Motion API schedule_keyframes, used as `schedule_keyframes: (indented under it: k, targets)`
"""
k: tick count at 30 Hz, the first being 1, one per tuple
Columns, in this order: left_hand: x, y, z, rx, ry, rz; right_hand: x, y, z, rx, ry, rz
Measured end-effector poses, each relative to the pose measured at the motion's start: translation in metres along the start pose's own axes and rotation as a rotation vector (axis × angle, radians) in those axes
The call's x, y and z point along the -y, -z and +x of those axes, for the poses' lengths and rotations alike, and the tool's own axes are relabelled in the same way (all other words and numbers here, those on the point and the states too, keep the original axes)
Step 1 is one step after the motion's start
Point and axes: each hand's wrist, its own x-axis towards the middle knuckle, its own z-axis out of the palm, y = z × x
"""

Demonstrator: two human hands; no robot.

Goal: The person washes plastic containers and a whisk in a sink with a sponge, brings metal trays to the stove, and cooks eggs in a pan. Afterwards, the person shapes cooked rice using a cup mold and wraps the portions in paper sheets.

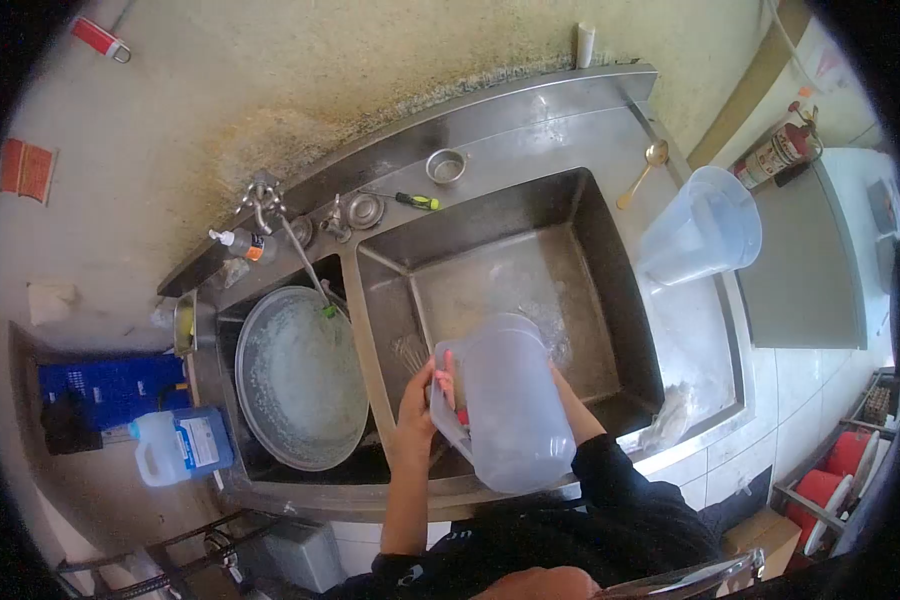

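Note:
A translucent plastic pitcher [518, 420] is tilted over the near edge of the large steel sink basin [530, 255]. My left hand [420, 400] is closed around its handle. My right hand lies behind the pitcher; only the right wrist [572, 402] shows, so its fingers are hidden. Thin wires like those of a whisk [410, 352] show in the basin near my left hand. In the left basin a big round metal bowl [305, 380] holds cloudy, sudsy water under the tap [305, 255].
A second clear pitcher [705, 225] and a spoon [642, 175] rest on the right drainboard. Along the back ledge are a small metal cup [446, 166], a green-and-black handled tool [415, 201] and a pump bottle [245, 244]. A jug of blue liquid [182, 445] stands at left.

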Motion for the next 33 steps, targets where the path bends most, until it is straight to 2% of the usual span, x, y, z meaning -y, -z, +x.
schedule_keyframes:
  k: [1, 3, 4, 5, 6, 7, 9, 10, 11, 13, 14, 15, 17, 19, 20, 21, 23, 24, 25, 28, 29, 30, 31, 33]
  targets:
    - [0.0, 0.006, 0.0, 0.09, 0.065, -0.135, 0.007, -0.014, -0.016, -0.056, -0.015, -0.046]
    - [0.007, 0.02, 0.001, 0.082, -0.006, -0.271, 0.022, -0.031, -0.041, -0.176, -0.039, -0.153]
    - [0.007, 0.03, 0.001, 0.143, -0.033, -0.327, 0.027, -0.033, -0.042, -0.204, -0.028, -0.203]
    - [0.006, 0.039, 0.0, 0.209, -0.067, -0.381, 0.004, 0.061, 0.042, -0.07, 0.058, -0.316]
    - [0.004, 0.05, -0.001, 0.331, -0.084, -0.259, 0.021, 0.071, 0.019, 0.076, 0.226, -0.323]
    - [0.005, 0.047, -0.007, 0.355, -0.126, -0.273, 0.033, 0.061, -0.014, -0.058, 0.408, -0.493]
    - [0.018, 0.021, -0.022, 0.061, -0.562, 0.086, 0.054, 0.052, -0.061, -0.013, 0.684, -0.774]
    - [0.035, -0.011, -0.038, -0.054, -0.661, 0.281, 0.061, 0.032, -0.085, 0.065, 0.701, -0.86]
    - [0.049, -0.017, -0.038, -0.049, -0.674, 0.248, 0.061, 0.015, -0.109, 0.128, 0.719, -0.943]
    - [0.078, -0.023, -0.029, 0.038, -0.689, 0.575, 0.043, -0.041, -0.139, 0.209, 0.588, -1.137]
    - [0.089, -0.015, -0.02, 0.05, -0.777, 0.822, 0.029, -0.056, -0.144, 0.211, 0.606, -1.276]
    - [0.102, -0.016, -0.018, 0.096, -0.725, 0.832, 0.017, -0.062, -0.148, 0.177, 0.622, -1.404]
    - [0.119, -0.025, -0.026, 0.138, -0.94, 1.205, 0.005, -0.049, -0.147, 0.059, 0.753, -1.408]
    - [0.127, -0.047, -0.048, 0.35, -0.787, 1.275, 0.002, -0.037, -0.162, 0.169, 0.654, -0.929]
    - [0.139, -0.053, -0.053, 0.383, -0.86, 1.351, -0.002, -0.032, -0.174, 0.176, 0.689, -0.793]
    - [0.143, -0.063, -0.061, 0.414, -0.954, 1.432, -0.005, -0.032, -0.187, 0.153, 0.734, -0.784]
    - [0.156, -0.081, -0.075, 0.505, -0.98, 1.554, -0.011, -0.03, -0.22, 0.082, 0.847, -0.583]
    - [0.166, -0.09, -0.082, 0.544, -1.017, 1.663, -0.009, -0.03, -0.234, 0.082, 0.879, -0.513]
    - [0.179, -0.096, -0.092, 0.549, -1.028, 1.642, -0.005, -0.03, -0.252, 0.126, 0.877, -0.43]
    - [0.205, -0.108, -0.106, 0.563, -1.188, 2.051, -0.007, -0.029, -0.284, 0.103, 0.967, -0.266]
    - [0.208, -0.109, -0.111, 0.577, -1.192, 2.059, -0.011, -0.022, -0.293, 0.032, 0.999, -0.202]
    - [0.213, -0.113, -0.124, 0.685, -1.191, 2.069, -0.013, -0.014, -0.3, -0.047, 1.026, -0.134]
    - [0.224, -0.114, -0.128, 0.797, -1.168, 2.068, -0.006, 0.003, -0.307, -0.333, 1.191, -0.234]
    - [0.217, -0.099, -0.117, 0.792, -1.19, 2.002, 0.009, 0.006, -0.31, -0.566, 1.355, -0.018]
